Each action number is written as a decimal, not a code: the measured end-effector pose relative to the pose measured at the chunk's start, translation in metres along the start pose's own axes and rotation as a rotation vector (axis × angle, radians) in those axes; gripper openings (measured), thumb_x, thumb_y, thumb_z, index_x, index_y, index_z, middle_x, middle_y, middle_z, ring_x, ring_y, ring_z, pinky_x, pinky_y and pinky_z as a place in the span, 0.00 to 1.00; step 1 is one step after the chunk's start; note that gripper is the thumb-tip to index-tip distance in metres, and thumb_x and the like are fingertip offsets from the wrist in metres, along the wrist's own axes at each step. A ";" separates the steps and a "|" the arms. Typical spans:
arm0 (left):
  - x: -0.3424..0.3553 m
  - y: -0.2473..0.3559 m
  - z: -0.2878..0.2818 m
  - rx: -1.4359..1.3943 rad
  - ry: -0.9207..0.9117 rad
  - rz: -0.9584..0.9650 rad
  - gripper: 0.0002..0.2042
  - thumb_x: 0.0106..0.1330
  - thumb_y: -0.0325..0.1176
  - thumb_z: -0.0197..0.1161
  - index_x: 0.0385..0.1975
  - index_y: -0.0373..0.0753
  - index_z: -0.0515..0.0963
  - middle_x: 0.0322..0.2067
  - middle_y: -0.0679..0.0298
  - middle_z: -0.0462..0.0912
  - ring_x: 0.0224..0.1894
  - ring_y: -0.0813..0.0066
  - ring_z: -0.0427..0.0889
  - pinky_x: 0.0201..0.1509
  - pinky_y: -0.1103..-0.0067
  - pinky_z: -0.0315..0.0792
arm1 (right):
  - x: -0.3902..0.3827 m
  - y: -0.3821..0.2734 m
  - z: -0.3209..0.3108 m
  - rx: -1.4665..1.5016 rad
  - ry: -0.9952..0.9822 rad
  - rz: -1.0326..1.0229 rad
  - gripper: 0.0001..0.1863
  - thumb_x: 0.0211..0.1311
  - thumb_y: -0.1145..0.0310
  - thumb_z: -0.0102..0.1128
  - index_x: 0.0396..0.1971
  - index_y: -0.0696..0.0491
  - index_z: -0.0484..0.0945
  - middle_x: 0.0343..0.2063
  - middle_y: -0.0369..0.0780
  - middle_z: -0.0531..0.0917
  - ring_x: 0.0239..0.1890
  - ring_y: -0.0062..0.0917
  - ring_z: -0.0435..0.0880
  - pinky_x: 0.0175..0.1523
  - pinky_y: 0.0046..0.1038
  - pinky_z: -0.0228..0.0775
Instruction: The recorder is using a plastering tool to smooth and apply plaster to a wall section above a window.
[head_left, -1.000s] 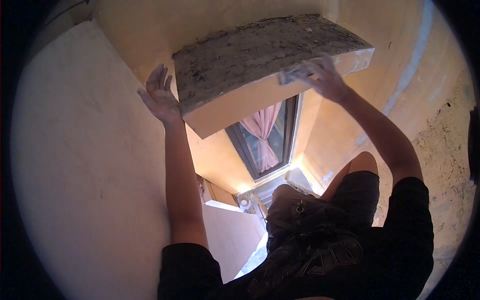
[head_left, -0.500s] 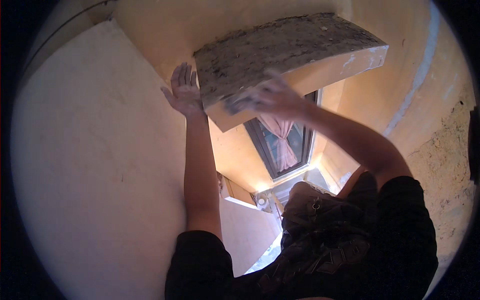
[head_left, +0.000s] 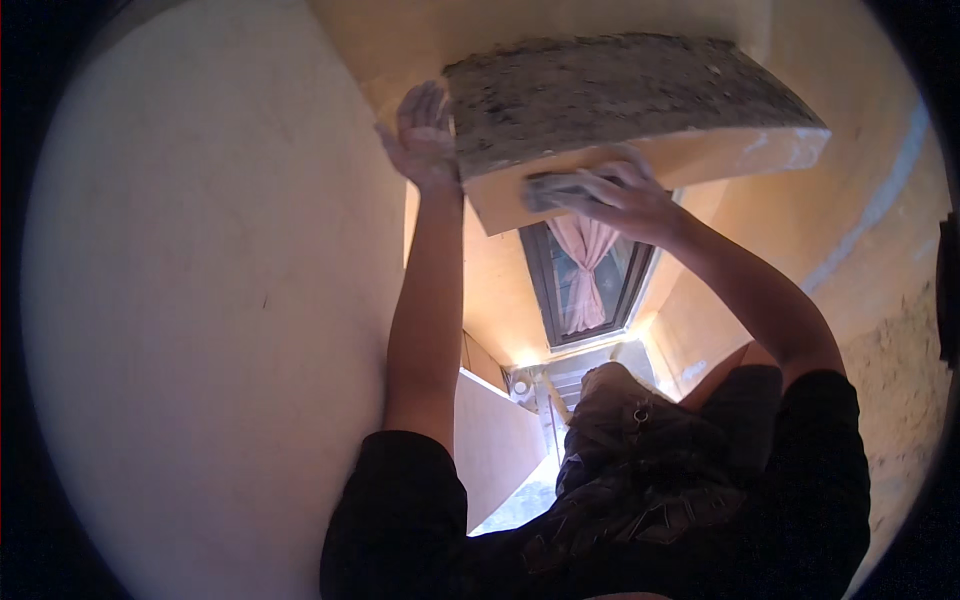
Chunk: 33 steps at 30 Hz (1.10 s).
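A ledge (head_left: 620,95) juts out over a window, its top rough and dirt-covered and its front face (head_left: 700,158) painted pale orange. My right hand (head_left: 630,200) grips a dark, flat block (head_left: 560,190), perhaps a sanding block, against the left part of that front face. Slight motion blur hides the block's exact make. My left hand (head_left: 425,140) is open, fingers raised and dusty, beside the ledge's left end. Whether its palm touches the ledge or the wall behind, I cannot tell.
A large pale wall or panel (head_left: 220,300) rises close on my left. Below the ledge is a dark-framed window (head_left: 640,275) with a tied pink curtain (head_left: 588,270). On the right, the orange wall (head_left: 760,260) has a whitish streak and rough patches.
My right hand and the block have shifted right within the view. The ledge, window and left hand also appear farther right, as the view itself has turned. My left hand stays open.
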<state>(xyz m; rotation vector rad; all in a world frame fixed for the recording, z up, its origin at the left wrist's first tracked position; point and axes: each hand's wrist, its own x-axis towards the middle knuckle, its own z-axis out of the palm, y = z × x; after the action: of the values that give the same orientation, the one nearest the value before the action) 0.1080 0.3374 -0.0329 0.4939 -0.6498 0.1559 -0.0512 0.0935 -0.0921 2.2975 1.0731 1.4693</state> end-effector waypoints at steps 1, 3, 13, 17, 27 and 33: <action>0.001 -0.004 0.008 0.016 0.004 -0.006 0.36 0.68 0.63 0.38 0.55 0.32 0.69 0.57 0.48 0.72 0.61 0.55 0.68 0.67 0.65 0.59 | -0.004 0.004 -0.009 -0.021 -0.031 -0.007 0.31 0.49 0.68 0.63 0.58 0.36 0.73 0.47 0.34 0.75 0.47 0.27 0.71 0.54 0.41 0.63; -0.003 -0.001 0.011 0.011 0.019 -0.008 0.35 0.69 0.63 0.37 0.54 0.33 0.70 0.56 0.49 0.72 0.61 0.56 0.68 0.67 0.66 0.59 | 0.014 -0.005 -0.009 -0.006 -0.127 -0.026 0.31 0.50 0.68 0.62 0.59 0.39 0.71 0.46 0.34 0.75 0.46 0.27 0.72 0.53 0.41 0.63; -0.001 -0.004 0.006 0.106 0.007 0.051 0.39 0.67 0.65 0.38 0.57 0.31 0.69 0.59 0.45 0.68 0.64 0.49 0.64 0.70 0.61 0.54 | 0.063 -0.032 0.017 0.082 -0.107 -0.075 0.32 0.51 0.69 0.59 0.60 0.52 0.68 0.45 0.38 0.73 0.46 0.29 0.72 0.50 0.36 0.64; -0.002 -0.001 0.007 0.128 0.044 0.055 0.40 0.66 0.66 0.37 0.58 0.31 0.69 0.60 0.45 0.68 0.64 0.50 0.63 0.70 0.61 0.54 | 0.052 -0.012 0.007 0.049 -0.114 -0.067 0.32 0.51 0.69 0.59 0.60 0.54 0.68 0.46 0.39 0.73 0.47 0.31 0.73 0.50 0.37 0.65; 0.002 -0.002 0.004 0.030 0.011 0.026 0.37 0.69 0.64 0.34 0.55 0.33 0.69 0.56 0.51 0.72 0.60 0.58 0.67 0.67 0.67 0.58 | 0.054 -0.006 0.005 0.025 -0.115 -0.064 0.30 0.56 0.69 0.55 0.62 0.54 0.66 0.49 0.42 0.73 0.49 0.33 0.74 0.50 0.39 0.68; 0.000 -0.005 0.007 0.097 0.005 0.059 0.41 0.66 0.67 0.37 0.57 0.31 0.69 0.59 0.45 0.69 0.64 0.51 0.64 0.70 0.63 0.54 | 0.069 -0.015 0.011 -0.028 -0.144 -0.104 0.30 0.56 0.65 0.56 0.61 0.53 0.68 0.49 0.40 0.73 0.49 0.32 0.74 0.50 0.38 0.68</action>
<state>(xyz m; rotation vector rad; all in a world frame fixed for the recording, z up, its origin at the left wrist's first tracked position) 0.1061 0.3297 -0.0299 0.5678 -0.6540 0.2456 -0.0323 0.1528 -0.0570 2.2529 1.1047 1.2522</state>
